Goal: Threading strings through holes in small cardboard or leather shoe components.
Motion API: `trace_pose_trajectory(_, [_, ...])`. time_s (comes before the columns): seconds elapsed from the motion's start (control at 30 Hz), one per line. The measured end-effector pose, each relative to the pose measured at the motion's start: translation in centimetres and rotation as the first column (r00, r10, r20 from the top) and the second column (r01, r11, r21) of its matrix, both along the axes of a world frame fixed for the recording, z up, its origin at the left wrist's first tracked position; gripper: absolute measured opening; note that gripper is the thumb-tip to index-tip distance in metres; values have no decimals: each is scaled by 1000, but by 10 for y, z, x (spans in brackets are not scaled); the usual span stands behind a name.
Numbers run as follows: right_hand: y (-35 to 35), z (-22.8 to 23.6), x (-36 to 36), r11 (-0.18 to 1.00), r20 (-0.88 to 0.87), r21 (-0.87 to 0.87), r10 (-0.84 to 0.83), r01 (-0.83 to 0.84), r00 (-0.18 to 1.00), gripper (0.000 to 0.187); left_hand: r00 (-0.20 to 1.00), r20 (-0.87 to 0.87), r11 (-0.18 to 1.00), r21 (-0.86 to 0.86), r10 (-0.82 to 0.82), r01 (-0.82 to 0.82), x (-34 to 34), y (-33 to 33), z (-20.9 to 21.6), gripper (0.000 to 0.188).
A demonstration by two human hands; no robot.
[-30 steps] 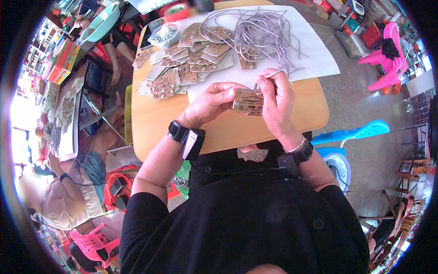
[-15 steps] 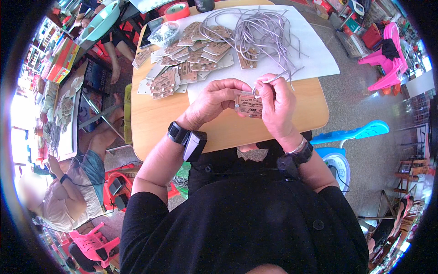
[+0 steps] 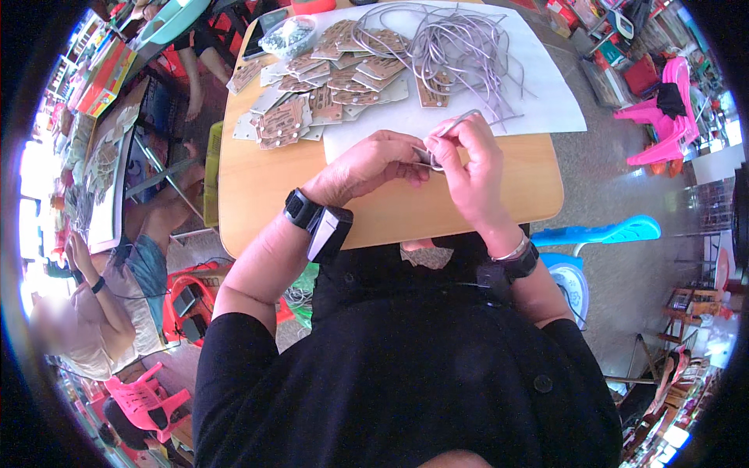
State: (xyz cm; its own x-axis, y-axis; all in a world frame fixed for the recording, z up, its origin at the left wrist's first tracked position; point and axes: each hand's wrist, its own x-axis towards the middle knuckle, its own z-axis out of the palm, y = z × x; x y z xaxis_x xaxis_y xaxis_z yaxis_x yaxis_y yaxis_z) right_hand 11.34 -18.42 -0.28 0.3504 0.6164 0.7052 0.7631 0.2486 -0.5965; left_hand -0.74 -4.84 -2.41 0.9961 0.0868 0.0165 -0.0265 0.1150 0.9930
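Observation:
Over the near part of the wooden table (image 3: 312, 222), my left hand (image 3: 374, 165) pinches a small brown printed tag (image 3: 422, 158), now tilted almost edge-on. Close against it, my right hand (image 3: 470, 168) grips a grey cord (image 3: 466, 115) between thumb and fingers. The cord meets the tag's edge and its end sticks up above my fingers; whether it passes through a hole is hidden. Beyond my hands lies a heap of similar brown and white tags (image 3: 331, 92). Right of that heap, loose grey cords (image 3: 460, 47) sprawl in a tangle.
Under the cords lies a white sheet (image 3: 546, 97). A clear tub (image 3: 287, 35) of small pieces and a red tape roll (image 3: 314, 6) stand at the back. Blue (image 3: 616, 230) and pink (image 3: 675, 109) plastic chairs are to the right. Another person (image 3: 117, 312) sits at the left.
The tag has turned from showing its printed face to nearly edge-on. My right hand has stayed close to it with the cord. The view has shifted slightly.

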Motion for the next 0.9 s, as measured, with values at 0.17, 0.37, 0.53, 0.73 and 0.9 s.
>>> trace_pose_trajectory(0.17, [-9,16,1,973,-385,-163,92,-166,918,11,982,-186,965,-258,-9,-40,0,-2,8,27])
trace_pose_trajectory(0.37, [-5,21,0,909,-637,-225,137,-352,759,9,964,-246,979,-197,-104,55,-1,-7,19,23])
trace_pose_trajectory(0.53, [-7,22,0,908,-642,-220,140,-356,754,7,978,-210,999,-52,-20,9,-1,-6,14,21])
trace_pose_trajectory(0.73, [-12,22,4,912,-659,-259,74,-318,749,10,978,-205,998,-44,-44,36,-1,-6,13,23])
trace_pose_trajectory(0.9, [-26,19,7,907,-587,-378,-79,-186,806,12,986,-162,992,-110,45,-64,0,-4,7,22])
